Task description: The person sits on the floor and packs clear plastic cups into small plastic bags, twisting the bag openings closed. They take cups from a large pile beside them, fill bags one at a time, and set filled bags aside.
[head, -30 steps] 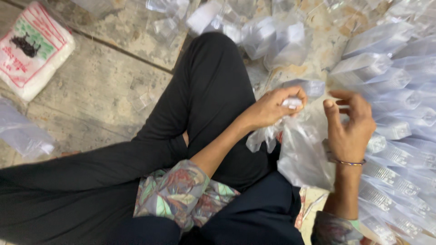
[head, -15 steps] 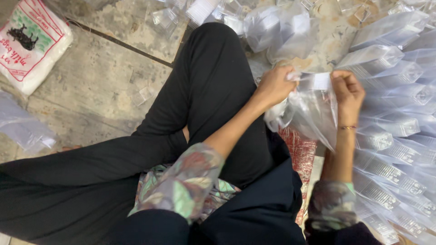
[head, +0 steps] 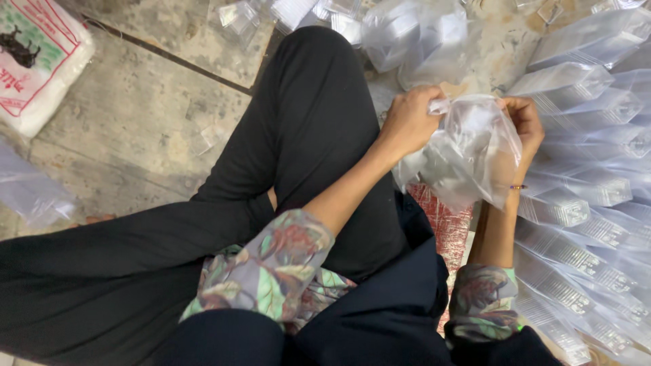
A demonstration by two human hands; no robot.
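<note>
I sit cross-legged on a stone floor in black trousers. A clear plastic bag (head: 468, 152) hangs between my hands, just above my right knee. My left hand (head: 410, 118) pinches the bag's top left edge. On the other side, my right hand (head: 525, 122) grips the top right edge, partly hidden behind the plastic. The bag bulges with pale, indistinct contents. Under it lies a patch of red patterned material (head: 441, 217).
Rows of long clear plastic packets (head: 583, 190) lie stacked at my right. More loose clear bags (head: 407, 30) are scattered beyond my knee. A white printed sack (head: 34, 61) lies at the upper left, and a clear wrapped bundle (head: 27, 193) at the left edge.
My hands have drawn the bag up and spread its top between them. One second ago the left hand held a small piece and the right hand was open beside it.
</note>
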